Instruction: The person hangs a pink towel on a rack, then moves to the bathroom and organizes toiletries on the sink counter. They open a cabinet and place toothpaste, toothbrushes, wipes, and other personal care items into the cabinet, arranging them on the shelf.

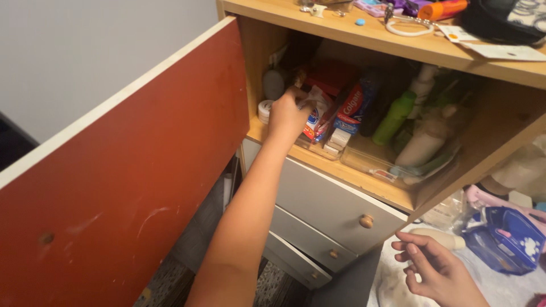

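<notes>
A wooden cupboard (392, 187) stands against a pale wall, its red door (125, 187) swung wide at the near left. Nearest, below the cupboard's right corner, the right hand (435, 267) hovers with fingers spread, gripping nothing, just beside a blue pouch (506, 239) on a light cloth. Under the cupboard shelf sit grey drawers (324, 204) with round wooden knobs. Further in, the left hand (287, 116) reaches onto the shelf, fingers curled around a small crinkly packet (315, 113) at the front left of the cupboard, beside a roll of tape (265, 109). Right of the packet stand a red toothpaste box (350, 108), a green bottle (395, 116) and pale bottles in a clear tray (387, 167). I judge a firm pinch and a straight pull outward would keep the neighbouring boxes from toppling.
</notes>
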